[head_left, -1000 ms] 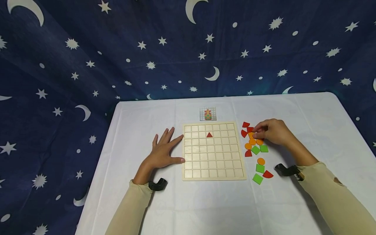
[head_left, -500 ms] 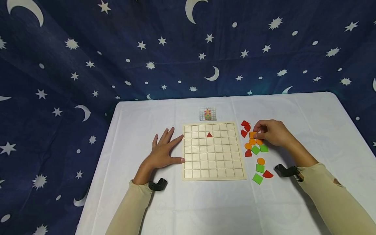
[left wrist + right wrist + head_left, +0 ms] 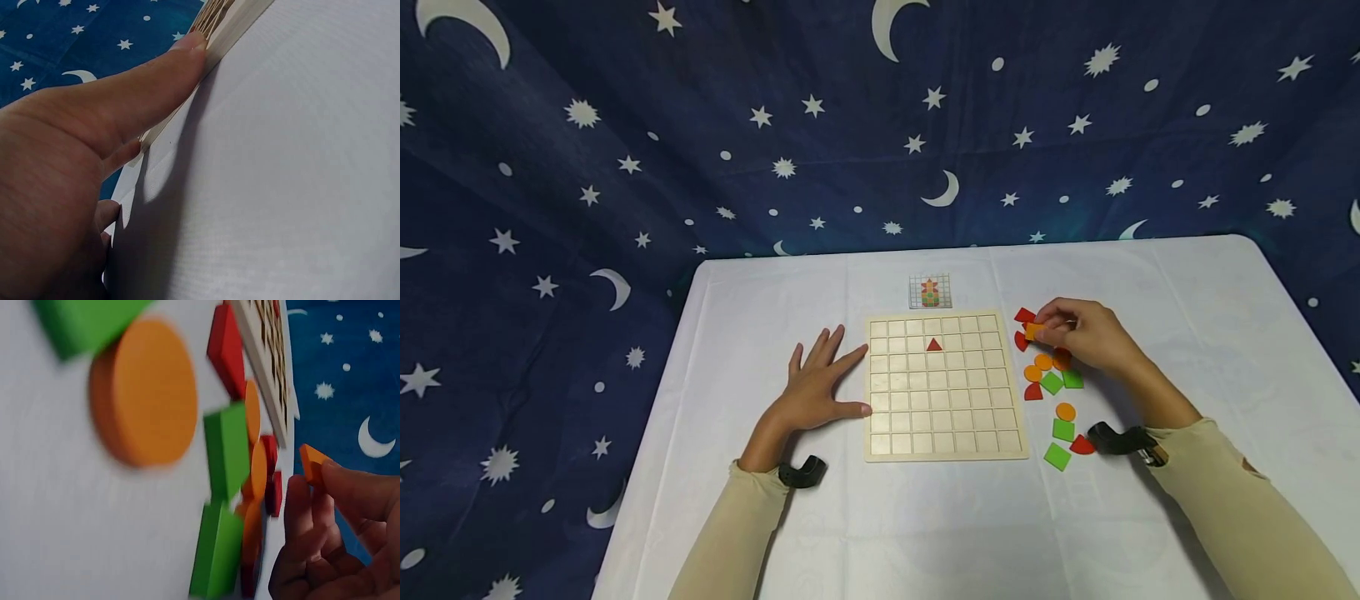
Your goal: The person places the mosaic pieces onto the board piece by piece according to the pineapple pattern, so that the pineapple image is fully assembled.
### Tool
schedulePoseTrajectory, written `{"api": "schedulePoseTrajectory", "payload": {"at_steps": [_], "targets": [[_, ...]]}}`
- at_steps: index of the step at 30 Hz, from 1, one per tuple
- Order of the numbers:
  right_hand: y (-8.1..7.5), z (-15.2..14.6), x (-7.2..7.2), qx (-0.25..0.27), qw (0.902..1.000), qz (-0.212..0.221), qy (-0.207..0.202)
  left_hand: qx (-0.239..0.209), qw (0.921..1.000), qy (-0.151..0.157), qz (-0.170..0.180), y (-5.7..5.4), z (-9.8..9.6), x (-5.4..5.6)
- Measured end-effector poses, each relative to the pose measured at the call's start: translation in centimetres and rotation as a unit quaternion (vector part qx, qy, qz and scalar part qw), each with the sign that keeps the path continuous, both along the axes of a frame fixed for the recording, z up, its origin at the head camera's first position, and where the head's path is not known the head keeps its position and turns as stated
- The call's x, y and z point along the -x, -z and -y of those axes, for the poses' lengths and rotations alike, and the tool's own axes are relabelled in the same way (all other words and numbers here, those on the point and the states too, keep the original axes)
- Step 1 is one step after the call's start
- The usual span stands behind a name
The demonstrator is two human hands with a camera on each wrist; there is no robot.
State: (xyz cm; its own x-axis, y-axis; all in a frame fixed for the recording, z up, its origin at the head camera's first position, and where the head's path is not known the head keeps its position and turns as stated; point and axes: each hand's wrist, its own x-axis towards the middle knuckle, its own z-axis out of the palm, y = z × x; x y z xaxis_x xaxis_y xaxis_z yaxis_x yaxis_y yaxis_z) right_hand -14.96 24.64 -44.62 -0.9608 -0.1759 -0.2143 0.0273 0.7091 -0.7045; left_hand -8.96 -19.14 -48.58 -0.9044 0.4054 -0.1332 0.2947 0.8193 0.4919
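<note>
My right hand (image 3: 1086,333) pinches an orange square tile (image 3: 1033,332) between thumb and fingertips, just above the red pieces right of the board. The right wrist view shows this tile (image 3: 312,464) lifted off the cloth. With spread fingers, my left hand (image 3: 812,396) lies at the left edge of a pale wooden grid board (image 3: 940,400). Its thumb (image 3: 181,59) touches the board's side in the left wrist view. One red triangle (image 3: 933,344) sits in an upper cell. My right hand partly covers some of the red pieces.
Loose tiles lie right of the board: orange discs (image 3: 1065,412), green squares (image 3: 1057,456) and red quarter-round pieces (image 3: 1033,392). A small pattern card (image 3: 929,291) lies behind the board. White cloth (image 3: 925,533) covers the table; a dark starry curtain (image 3: 850,108) hangs behind.
My right hand has picked up the orange square and moved it slightly away from me and left, over the red pieces, which shifted a little earlier. The left hand stays put.
</note>
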Motion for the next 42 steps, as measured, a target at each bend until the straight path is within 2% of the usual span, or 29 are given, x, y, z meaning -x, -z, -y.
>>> {"api": "schedulePoseTrajectory", "payload": {"at_steps": [6, 12, 18, 25, 30, 39, 42], "targets": [[-0.2, 1.7, -0.1, 0.048, 0.9982, 0.035, 0.009, -0.002, 1.0000, -0.001, -0.001, 0.0, 0.0, 0.0], [-0.3, 3.3, -0.3, 0.102, 0.9923, 0.070, 0.008, -0.003, 1.0000, -0.001, 0.003, -0.2, -0.1, -0.1], [-0.3, 5.0, -0.3, 0.122, 0.9884, 0.089, 0.016, -0.006, 1.0000, -0.002, 0.006, -0.4, -0.1, -0.2], [0.0, 7.2, -0.1, 0.170, 0.9788, 0.113, 0.022, -0.005, 1.0000, -0.001, 0.006, -0.2, 0.0, -0.1], [0.1, 8.3, -0.2, 0.148, 0.9836, 0.102, 0.019, -0.003, 1.0000, 0.002, 0.006, -0.1, 0.0, 0.0], [0.5, 10.0, -0.2, 0.154, 0.9821, 0.108, -0.002, 0.000, 1.0000, 0.003, 0.002, -0.2, -0.1, -0.1], [0.7, 10.5, -0.2, 0.141, 0.9844, 0.105, -0.010, 0.002, 1.0000, 0.003, 0.001, -0.1, -0.1, -0.1]]}}
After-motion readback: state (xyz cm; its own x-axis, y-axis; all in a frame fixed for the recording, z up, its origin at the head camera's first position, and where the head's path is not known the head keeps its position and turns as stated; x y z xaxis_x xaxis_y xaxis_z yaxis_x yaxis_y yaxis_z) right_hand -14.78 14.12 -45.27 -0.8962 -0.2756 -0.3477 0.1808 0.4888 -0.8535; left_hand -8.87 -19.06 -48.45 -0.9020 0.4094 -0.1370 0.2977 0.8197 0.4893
